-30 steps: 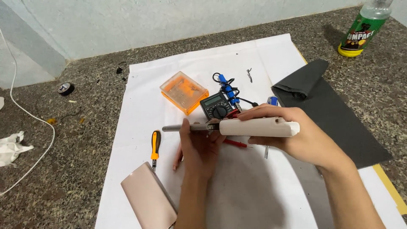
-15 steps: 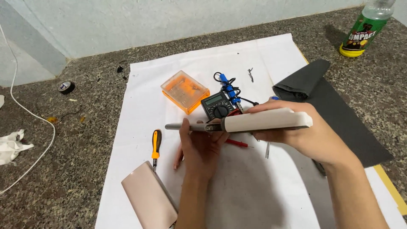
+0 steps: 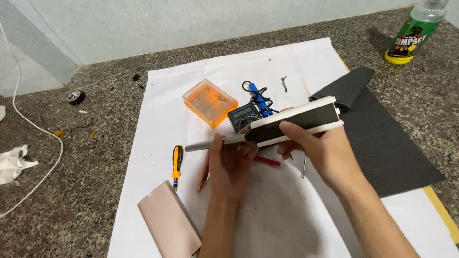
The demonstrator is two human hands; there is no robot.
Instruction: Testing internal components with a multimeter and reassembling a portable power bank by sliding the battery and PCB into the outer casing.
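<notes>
Over white paper [image 3: 191,95], both hands grip the long white-and-black casing [image 3: 297,123].

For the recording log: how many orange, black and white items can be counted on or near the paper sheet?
Orange: 2 - clear orange case, orange-handled screwdriver.
Black: 3 - multimeter, dark mat, tape roll.
White: 2 - paper sheet, crumpled tissue.
Total: 7

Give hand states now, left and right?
Left hand: closed on a grey pen-like tool.
Right hand: closed on a white-and-black oblong casing.
</notes>
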